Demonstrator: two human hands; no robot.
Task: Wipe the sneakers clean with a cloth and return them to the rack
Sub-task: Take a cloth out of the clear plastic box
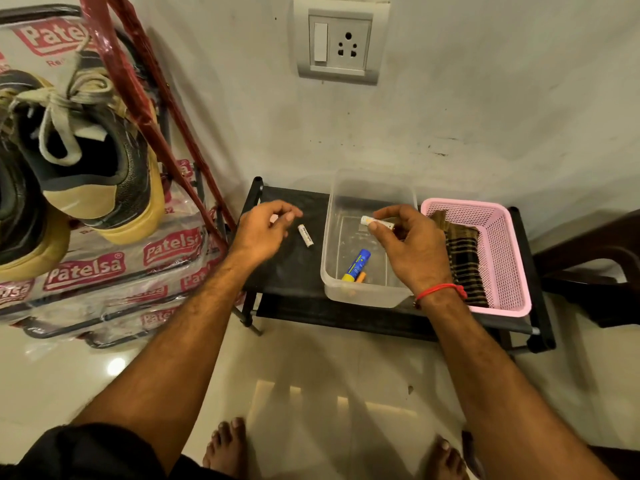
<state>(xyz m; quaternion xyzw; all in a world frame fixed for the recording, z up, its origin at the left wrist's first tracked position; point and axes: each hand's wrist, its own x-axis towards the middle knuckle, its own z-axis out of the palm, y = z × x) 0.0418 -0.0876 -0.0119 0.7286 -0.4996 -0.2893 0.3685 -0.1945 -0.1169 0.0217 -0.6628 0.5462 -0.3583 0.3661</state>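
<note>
Black-and-tan sneakers [83, 147] hang on a red rack [145, 98] at far left, well apart from both hands, above clear packs printed "Patelsa" [86, 271]. Left hand [263, 230] hovers over a black low shelf [291, 265], fingers loosely curled, holding nothing, near a white battery [305, 235]. Right hand [405, 244] pinches another battery [375, 222] above a clear tub [363, 292]. A striped cloth [462, 258] lies in a pink basket [505, 265].
</note>
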